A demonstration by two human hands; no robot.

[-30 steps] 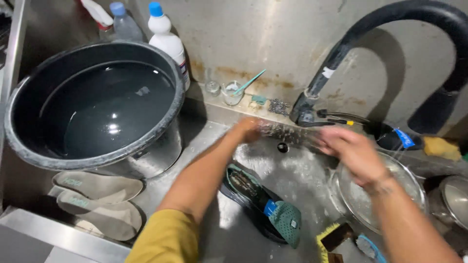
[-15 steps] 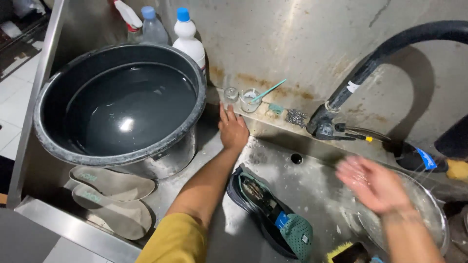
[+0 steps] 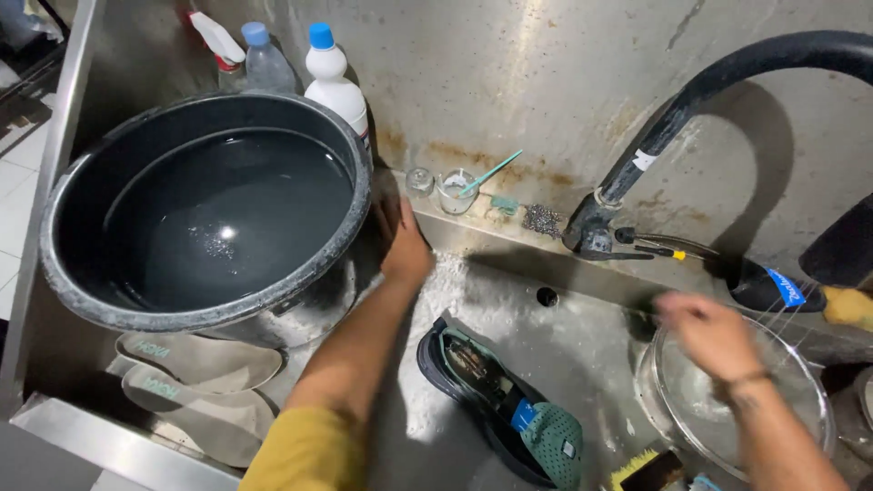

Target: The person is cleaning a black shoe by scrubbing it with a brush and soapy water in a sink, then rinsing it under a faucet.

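From the head camera, the left hand [image 3: 403, 247] is now pressing flat, fingers together, against the side of the big round black tub of dark water [image 3: 207, 211] at its three o'clock; half a second ago it was lower on the sink ledge, and a second ago both hands were meeting under the tap. It is gripping nothing, only bracing or feeling for the rim. The right hand [image 3: 714, 335] is drifting out to four o'clock of the frame, over the clear glass bowl [image 3: 800, 382]; it is motion-blurred, so whether its fingers are spread or closed cannot be told, though nothing shows in it. The rinsing seems to be over and attention is shifting to the tub. The dark shoe with a teal toe [image 3: 500, 409] is lying on the steel sink floor [image 3: 591, 364] at six o'clock, untouched, with two grey insoles [image 3: 195, 382] at eight o'clock under the tub.
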